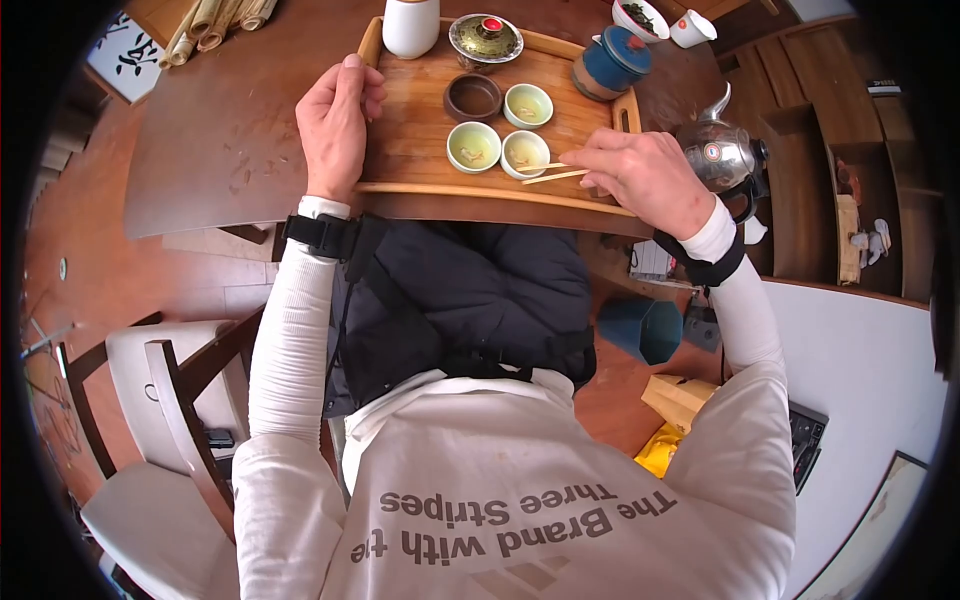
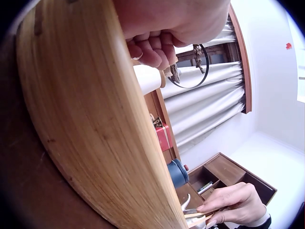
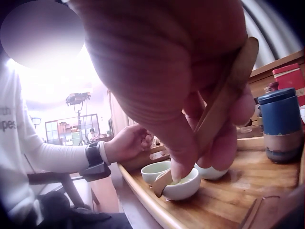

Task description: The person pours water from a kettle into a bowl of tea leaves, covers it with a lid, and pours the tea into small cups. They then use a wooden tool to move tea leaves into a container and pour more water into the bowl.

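Note:
My right hand (image 1: pixel 650 170) pinches a pair of bamboo tongs (image 1: pixel 556 176), their tips at the rim of a small pale teacup (image 1: pixel 525 165) holding light tea. In the right wrist view the tongs (image 3: pixel 221 98) run past the thumb down to that cup (image 3: pixel 178 188). Beside it stand two more filled teacups (image 1: pixel 473 160) (image 1: pixel 540 92) and a brown round dish (image 1: pixel 461 85). My left hand (image 1: pixel 335 125) is at the left side of the wooden tray (image 1: pixel 415 150), thumb extended and fingers loosely curled. In the left wrist view those fingers (image 2: pixel 157 50) hold nothing visible, close over the tray's rim.
Farther back on the tray are a white jar (image 1: pixel 410 28), a lidded tea bowl (image 1: pixel 486 42) and a blue lidded canister (image 1: pixel 612 62). A metal kettle (image 1: pixel 712 150) stands right of the tray. Bamboo rolls (image 1: pixel 215 22) lie at the table's far left; a bowl of leaves (image 1: pixel 640 18) sits far right.

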The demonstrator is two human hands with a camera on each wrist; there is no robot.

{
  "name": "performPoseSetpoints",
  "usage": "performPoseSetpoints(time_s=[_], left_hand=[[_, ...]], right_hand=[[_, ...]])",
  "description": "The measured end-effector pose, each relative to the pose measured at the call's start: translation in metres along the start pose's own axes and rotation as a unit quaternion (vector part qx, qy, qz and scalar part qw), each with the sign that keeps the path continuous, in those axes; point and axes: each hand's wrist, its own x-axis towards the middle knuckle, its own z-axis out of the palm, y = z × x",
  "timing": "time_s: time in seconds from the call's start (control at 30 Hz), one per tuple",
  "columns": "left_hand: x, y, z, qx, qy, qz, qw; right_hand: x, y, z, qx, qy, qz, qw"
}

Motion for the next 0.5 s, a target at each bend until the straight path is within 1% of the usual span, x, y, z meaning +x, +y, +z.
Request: performPoseSetpoints(time_s=[0.2,0.23,0.3,0.4,0.5], left_hand=[[0.0,0.0,0.0,-0.023,-0.007,-0.003,1.0],[0.0,-0.001,-0.001,-0.027,-0.008,-0.003,1.0],[0.001,-0.002,0.0,-0.031,-0.011,-0.004,0.999],[0.0,0.0,0.001,-0.017,-0.005,0.005,1.0],[0.0,-0.002,-0.001,-0.028,-0.015,0.005,0.999]], right_hand=[[-0.001,0.0,0.001,-0.051,-0.006,-0.002,0.999],[0.0,-0.001,0.002,-0.051,-0.006,-0.003,0.999],[-0.001,-0.003,0.007,-0.021,0.033,0.007,0.999],[-0.003,-0.001,0.013,-0.021,0.012,0.004,1.0],[-0.005,-0.002,0.016,-0.046,0.029,-0.007,0.999]])
